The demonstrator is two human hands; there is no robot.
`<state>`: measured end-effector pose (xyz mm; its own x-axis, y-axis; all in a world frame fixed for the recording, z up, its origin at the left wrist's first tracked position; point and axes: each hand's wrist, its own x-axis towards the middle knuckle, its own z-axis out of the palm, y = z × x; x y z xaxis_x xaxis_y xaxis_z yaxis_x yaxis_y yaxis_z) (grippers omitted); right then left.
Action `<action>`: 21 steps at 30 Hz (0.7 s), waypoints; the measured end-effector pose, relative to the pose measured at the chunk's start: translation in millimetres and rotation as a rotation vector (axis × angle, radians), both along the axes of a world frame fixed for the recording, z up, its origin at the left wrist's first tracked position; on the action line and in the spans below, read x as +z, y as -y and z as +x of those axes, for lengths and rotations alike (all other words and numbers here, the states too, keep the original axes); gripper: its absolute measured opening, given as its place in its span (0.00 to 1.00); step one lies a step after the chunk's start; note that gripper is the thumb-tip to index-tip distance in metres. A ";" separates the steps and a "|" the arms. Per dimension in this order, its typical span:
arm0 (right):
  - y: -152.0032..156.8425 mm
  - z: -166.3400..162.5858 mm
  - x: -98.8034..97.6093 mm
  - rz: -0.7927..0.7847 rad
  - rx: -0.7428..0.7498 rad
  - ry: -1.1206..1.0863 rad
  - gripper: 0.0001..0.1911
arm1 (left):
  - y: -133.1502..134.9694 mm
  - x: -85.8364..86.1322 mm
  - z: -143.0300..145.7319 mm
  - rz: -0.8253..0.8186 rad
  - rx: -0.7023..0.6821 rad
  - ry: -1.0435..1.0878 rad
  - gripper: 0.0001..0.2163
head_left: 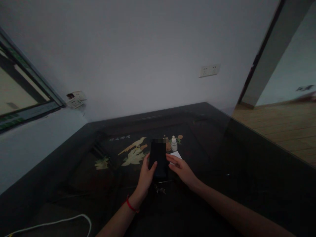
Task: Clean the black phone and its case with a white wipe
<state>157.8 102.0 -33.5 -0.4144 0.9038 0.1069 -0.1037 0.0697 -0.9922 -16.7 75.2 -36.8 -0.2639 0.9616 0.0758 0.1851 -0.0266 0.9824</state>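
Observation:
A black smartphone (pixel 158 161) with a dark front is held upright over the table, its top edge pointing away from me. My left hand (pixel 147 173) grips its left side, thumb lying across the front, and wears a red band at the wrist. At the phone's right edge, my right hand (pixel 181 169) reaches in with fingers stretched out, the fingertips touching or very near that edge. Beneath those fingers lies a white card or paper (pixel 176 154), partly hidden. A small clear dropper bottle (pixel 174 144) with a white cap stands just beyond. Below the phone are small shiny bits (pixel 160 190), too dim to name.
The dark glossy table (pixel 212 138) bears a bird-and-flower picture (pixel 134 153). A white cable (pixel 64 220) curls at the front left. Behind is a wall with a socket plate (pixel 209 70); more sockets (pixel 76 98) hang near the window at left. Wooden floor (pixel 276 121) shows at right.

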 end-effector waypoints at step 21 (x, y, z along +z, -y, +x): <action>19.8 36.5 40.6 -0.256 -0.050 0.004 0.20 | 52.5 57.2 -23.5 -0.385 -0.274 0.279 0.29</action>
